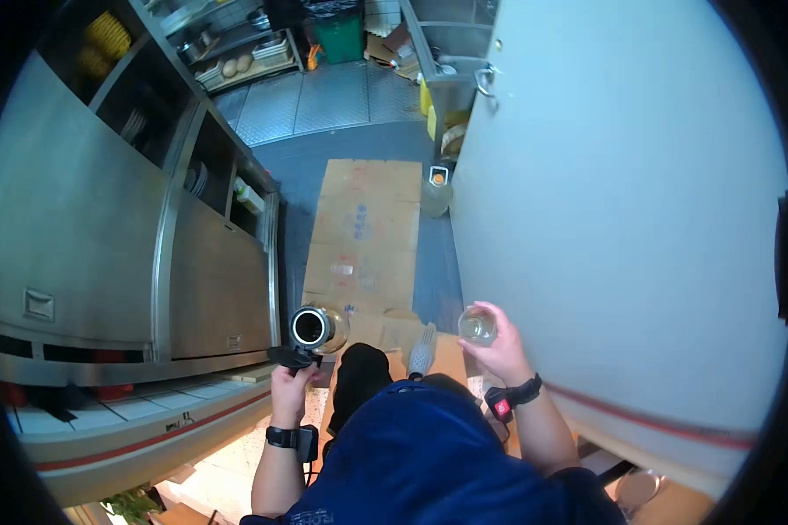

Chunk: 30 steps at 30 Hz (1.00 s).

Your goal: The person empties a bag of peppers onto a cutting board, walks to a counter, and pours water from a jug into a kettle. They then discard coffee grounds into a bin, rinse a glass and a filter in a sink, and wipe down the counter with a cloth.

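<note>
My left hand (293, 388) is closed on the black handle of a glass coffee pot (333, 330) with a shiny metal rim and a dark opening. In my right hand (503, 350), the fingers wrap round the side of a small clear drinking glass (476, 326). The glass seems to have nothing coloured in it, though I cannot make out whether it holds clear liquid. Between the two hands, close to my body, is a grey fork-like object (421, 354) with prongs pointing forward; what supports it is hidden.
Flattened cardboard (363, 227) covers the floor ahead. Steel cabinets (214, 289) line the left, and a pale door (622, 192) with a handle stands on the right. A large clear jug (436, 199) sits beside the cardboard. Farther off are a green bin (340, 39) and shelves.
</note>
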{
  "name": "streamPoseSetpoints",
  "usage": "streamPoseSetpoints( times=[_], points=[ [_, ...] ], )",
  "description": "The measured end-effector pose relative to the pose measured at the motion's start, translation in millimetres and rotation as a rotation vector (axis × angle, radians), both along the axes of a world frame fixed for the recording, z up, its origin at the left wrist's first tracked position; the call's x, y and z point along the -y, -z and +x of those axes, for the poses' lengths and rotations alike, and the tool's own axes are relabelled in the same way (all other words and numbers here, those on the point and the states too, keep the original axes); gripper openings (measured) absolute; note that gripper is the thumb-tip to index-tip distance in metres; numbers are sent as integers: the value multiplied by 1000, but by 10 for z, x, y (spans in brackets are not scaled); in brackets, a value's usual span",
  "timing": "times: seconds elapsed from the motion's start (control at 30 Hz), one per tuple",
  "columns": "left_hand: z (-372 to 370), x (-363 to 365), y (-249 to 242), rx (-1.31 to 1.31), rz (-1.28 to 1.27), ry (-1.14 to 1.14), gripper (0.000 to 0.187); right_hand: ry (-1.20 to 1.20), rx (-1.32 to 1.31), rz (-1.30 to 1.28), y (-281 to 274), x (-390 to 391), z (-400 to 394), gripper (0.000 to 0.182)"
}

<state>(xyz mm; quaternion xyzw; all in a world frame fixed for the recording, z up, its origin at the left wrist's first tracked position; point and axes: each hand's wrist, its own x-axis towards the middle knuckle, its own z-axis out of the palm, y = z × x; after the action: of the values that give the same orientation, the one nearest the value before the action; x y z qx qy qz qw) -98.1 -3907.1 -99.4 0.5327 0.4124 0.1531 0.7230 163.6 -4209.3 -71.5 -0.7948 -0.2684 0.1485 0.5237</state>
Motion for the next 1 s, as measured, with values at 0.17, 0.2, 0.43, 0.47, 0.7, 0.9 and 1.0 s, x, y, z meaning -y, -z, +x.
streamPoseSetpoints(
  times=[0.17, 0.2, 0.43, 0.47, 0.7, 0.9, 1.0],
  points=[
    [461, -623, 134, -24, -14, -123, 13, -49, 43, -9, 20, -870, 840, 67],
    [557, -814, 205, -39, -2, -136, 13, -44, 78, -19, 74, -1045, 999, 66],
    [1734, -2464, 369, -6, 151, 45, 8, 86, 106, -24, 280, -2281, 2060, 63],
    [1970, -2682, 345, -2, 149, 62, 8, 103, 109, -27, 262, -2446, 2195, 63],
    [3538, -4114, 238, 81, 168, 336, 6, 245, 25, -6, 178, -3560, 2893, 63],
    [4906, -4785, -56, 104, 82, 317, 5, 443, -75, -29, 349, -4097, 3660, 70],
    [5564, -5137, -125, 124, 91, 273, 8, 494, -79, 8, 418, -4437, 4283, 74]
  ],
)
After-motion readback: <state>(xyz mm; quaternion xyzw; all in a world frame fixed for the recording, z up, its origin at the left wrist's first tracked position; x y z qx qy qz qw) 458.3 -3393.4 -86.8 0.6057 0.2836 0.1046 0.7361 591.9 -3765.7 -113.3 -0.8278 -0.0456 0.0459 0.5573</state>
